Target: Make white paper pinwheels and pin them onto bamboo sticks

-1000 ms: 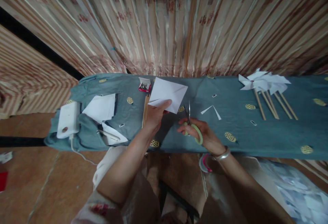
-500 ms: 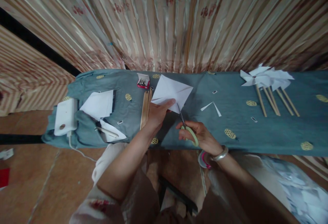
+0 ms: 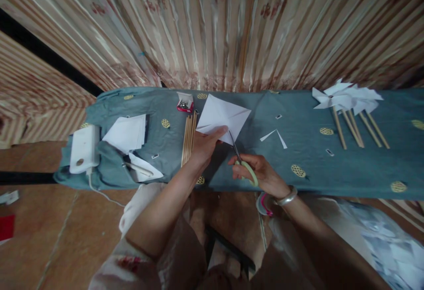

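Observation:
A square sheet of white paper, turned corner-up and marked with crease lines, is pinched along its near side by my left hand, thumb on top. My right hand grips scissors with pale green handles. Their blades reach the paper's near corner, to the right of my left thumb; how far they are parted I cannot make out. Just left of the paper, partly behind my left hand, lies a bundle of wooden sticks. A small red box of metal pins stands open beyond the sticks.
Two thin paper slivers lie right of the scissors. Several paper pinwheels on sticks rest at the far right. On the left are stacked white sheets, a folded paper with a pen-like stick, and a white corded device.
Little differs. The whole view has shifted slightly; the scissors stay at the paper's near corner, and both hands keep their hold.

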A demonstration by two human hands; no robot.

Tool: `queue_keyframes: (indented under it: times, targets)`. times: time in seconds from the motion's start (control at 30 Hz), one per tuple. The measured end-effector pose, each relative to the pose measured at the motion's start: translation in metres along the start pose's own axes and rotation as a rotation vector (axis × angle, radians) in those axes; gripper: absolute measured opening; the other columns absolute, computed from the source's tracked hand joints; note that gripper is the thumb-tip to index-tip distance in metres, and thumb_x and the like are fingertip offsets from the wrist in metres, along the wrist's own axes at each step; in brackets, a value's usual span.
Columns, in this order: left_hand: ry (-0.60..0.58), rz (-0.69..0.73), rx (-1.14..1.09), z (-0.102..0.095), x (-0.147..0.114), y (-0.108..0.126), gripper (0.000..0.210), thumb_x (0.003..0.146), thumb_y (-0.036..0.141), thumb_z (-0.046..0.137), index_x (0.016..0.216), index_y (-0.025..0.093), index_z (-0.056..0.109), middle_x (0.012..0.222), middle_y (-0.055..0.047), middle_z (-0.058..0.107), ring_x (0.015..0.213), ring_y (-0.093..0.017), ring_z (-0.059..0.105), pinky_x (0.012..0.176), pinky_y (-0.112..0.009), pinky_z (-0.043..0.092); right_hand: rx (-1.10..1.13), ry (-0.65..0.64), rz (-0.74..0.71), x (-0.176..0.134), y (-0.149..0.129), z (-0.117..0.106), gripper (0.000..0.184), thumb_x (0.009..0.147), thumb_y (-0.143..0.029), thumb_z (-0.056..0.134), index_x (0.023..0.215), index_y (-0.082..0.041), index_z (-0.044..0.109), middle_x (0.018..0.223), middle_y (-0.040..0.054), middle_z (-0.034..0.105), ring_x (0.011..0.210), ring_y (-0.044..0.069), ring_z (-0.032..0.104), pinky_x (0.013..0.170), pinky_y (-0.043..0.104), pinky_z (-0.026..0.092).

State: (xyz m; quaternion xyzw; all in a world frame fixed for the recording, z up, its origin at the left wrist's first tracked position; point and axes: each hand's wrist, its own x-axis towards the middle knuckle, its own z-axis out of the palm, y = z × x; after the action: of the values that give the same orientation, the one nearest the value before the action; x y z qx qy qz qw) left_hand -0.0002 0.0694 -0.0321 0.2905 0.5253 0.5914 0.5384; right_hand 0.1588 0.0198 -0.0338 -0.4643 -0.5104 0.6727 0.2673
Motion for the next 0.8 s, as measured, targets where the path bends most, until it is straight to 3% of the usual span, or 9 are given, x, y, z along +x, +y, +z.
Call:
queue_keyframes:
  times: [0.4, 0.8]
  targets:
    - [0.020, -0.002, 0.017, 0.0002, 0.0012, -0.0002, 0.022, 0.056, 0.027, 0.084, 0.069, 0.020, 0.068, 0.071, 0.000, 0.070, 0.059, -0.014, 0.059, 0.049, -0.024, 0.043, -0.064, -0.016, -0.027, -0.0007, 0.0013, -0.0012, 0.046, 0.073, -0.062, 0.070, 0.083, -0.017, 0.071, 0.065, 0.0018, 0.065, 0.058, 0.011, 0.053, 0.051, 0.022, 0.039]
    - [0.019, -0.033, -0.009, -0.0006, 0.0020, 0.0001, 0.027, 0.054, 0.030, 0.085, 0.072, 0.020, 0.069, 0.077, -0.002, 0.073, 0.064, -0.017, 0.065, 0.051, -0.026, 0.045, -0.008, 0.028, 0.005, 0.0023, 0.0079, -0.0007, 0.041, 0.064, -0.052, 0.081, 0.084, -0.018, 0.071, 0.061, -0.0006, 0.064, 0.054, 0.011, 0.054, 0.049, 0.023, 0.038]
